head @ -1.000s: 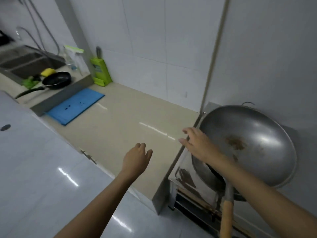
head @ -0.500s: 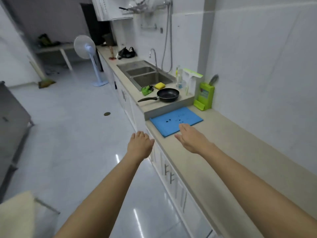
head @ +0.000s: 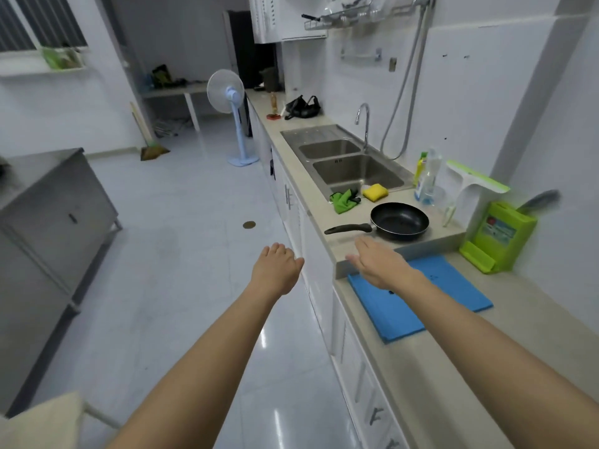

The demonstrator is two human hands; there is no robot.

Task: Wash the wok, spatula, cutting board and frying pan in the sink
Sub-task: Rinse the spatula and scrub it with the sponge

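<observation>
A black frying pan (head: 400, 221) sits on the raised counter, its handle pointing left. In front of it, on the lower counter, lies the blue cutting board (head: 421, 298). The double steel sink (head: 353, 170) is beyond the pan, with a tap above it. My right hand (head: 377, 265) hovers open over the board's far left corner, just short of the pan handle. My left hand (head: 277, 268) hangs relaxed over the floor, holding nothing. The wok and spatula are out of view.
A yellow sponge (head: 375, 191) and a green cloth (head: 343, 200) lie by the sink. Soap bottles (head: 428, 178), a squeegee (head: 471, 183) and a green knife block (head: 497, 236) stand along the wall. A fan (head: 228, 105) and a steel cabinet (head: 48, 228) flank the floor.
The view has swung away from the wok toward the sink end of the counter. Both hands stay empty and have moved forward, the right now nearer the pan.
</observation>
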